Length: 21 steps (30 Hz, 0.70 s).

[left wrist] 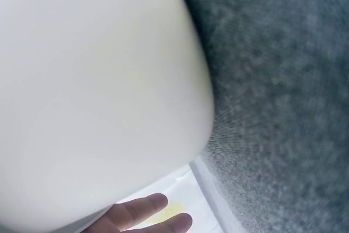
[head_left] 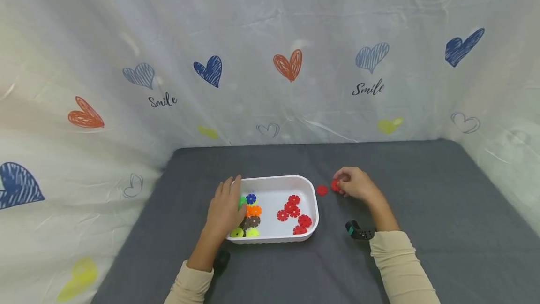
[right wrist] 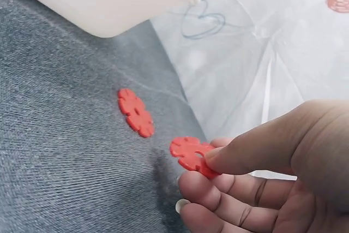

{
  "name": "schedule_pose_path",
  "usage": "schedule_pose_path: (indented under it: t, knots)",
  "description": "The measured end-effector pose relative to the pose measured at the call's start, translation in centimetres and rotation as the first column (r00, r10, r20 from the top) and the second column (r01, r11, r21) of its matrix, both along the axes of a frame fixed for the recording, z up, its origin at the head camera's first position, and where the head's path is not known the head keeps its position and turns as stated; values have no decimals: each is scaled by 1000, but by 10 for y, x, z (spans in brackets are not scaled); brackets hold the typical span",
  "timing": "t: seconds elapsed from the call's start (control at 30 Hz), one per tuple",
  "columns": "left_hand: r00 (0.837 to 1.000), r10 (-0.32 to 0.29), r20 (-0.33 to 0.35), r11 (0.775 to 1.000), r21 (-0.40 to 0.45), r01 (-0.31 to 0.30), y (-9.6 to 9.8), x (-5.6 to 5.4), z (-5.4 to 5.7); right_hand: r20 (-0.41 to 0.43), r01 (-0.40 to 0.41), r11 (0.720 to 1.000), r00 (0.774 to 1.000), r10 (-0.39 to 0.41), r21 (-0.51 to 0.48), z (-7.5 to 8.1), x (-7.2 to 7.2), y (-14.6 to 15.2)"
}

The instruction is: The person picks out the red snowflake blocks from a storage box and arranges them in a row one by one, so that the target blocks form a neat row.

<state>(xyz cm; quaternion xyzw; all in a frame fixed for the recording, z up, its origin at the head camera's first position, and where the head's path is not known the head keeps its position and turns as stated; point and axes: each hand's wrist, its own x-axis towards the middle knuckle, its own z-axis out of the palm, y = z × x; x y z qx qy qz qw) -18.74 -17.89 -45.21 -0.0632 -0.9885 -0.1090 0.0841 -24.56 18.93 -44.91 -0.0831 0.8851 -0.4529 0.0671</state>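
My right hand (head_left: 355, 183) pinches a red notched flower-shaped disc (right wrist: 191, 154) between thumb and fingers, over the cloth right of the tray. A second red disc (head_left: 322, 190) lies on the cloth between that hand and the tray. My left hand (head_left: 225, 208) rests at the left end of the white tray (head_left: 270, 183), its fingers straight along the rim and its thumb over the inside. Several red discs (head_left: 291, 209) lie in the tray's right half. Near the left thumb are orange discs (head_left: 254, 210), brown discs (head_left: 252, 222), yellow-green discs (head_left: 252, 232) and a blue disc (head_left: 251, 198), partly hidden by the hand.
Grey cloth (head_left: 443, 210) covers the table around the tray. A black wrist strap (head_left: 358, 231) shows beside the right wrist. Behind the table hangs a white curtain (head_left: 253, 22) printed with hearts and the word Smile.
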Motion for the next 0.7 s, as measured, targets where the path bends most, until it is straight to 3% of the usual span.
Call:
schedule_pose_path:
  t: [0.4, 0.7]
  knots:
    - [1000, -4, -2, 1000, -4, 4, 0, -1, 1, -25, 8, 996, 1000, -6, 88, -7, -1, -6]
    - [1000, 12, 7, 1000, 1, -12, 1, -1, 1, -160, 21, 972, 987, 17, 232, -10, 1, -16]
